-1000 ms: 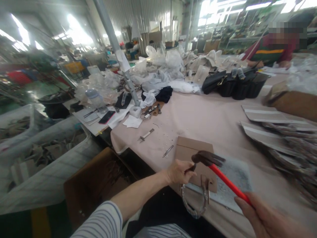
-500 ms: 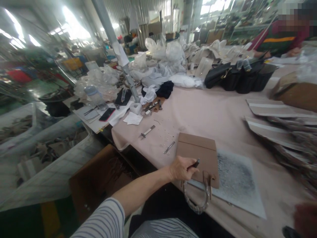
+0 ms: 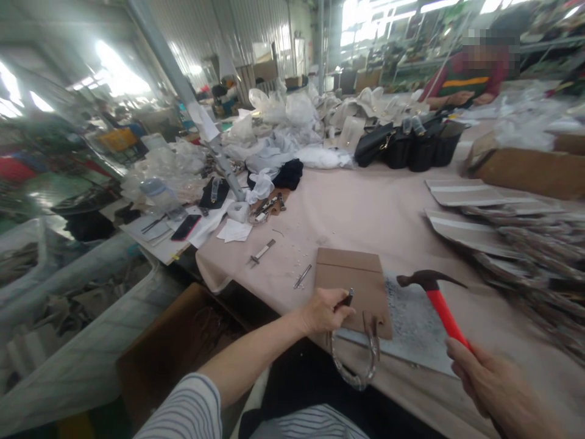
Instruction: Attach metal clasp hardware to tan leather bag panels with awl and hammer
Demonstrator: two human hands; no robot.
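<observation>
Gripping a short dark tool (image 3: 350, 297) over the brown panel (image 3: 350, 268): left hand (image 3: 326, 310). Right hand (image 3: 484, 375) clasps a red-handled hammer (image 3: 444, 308) right of the panel. Looped handle (image 3: 375, 349) at panel's near edge.

Bag workshop: cloth-covered worktable (image 3: 365, 198) bears black bags (image 3: 414, 147) at its far side, stacked brown pieces (image 3: 475, 235) at right; claw hammer (image 3: 436, 296) above it; filled bin (image 3: 103, 338) left of it; corrugated wall (image 3: 208, 30) beyond.

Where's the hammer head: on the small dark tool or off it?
Off: the right hand holds the hammer, its head visibly apart from the tool in the left hand.
</observation>
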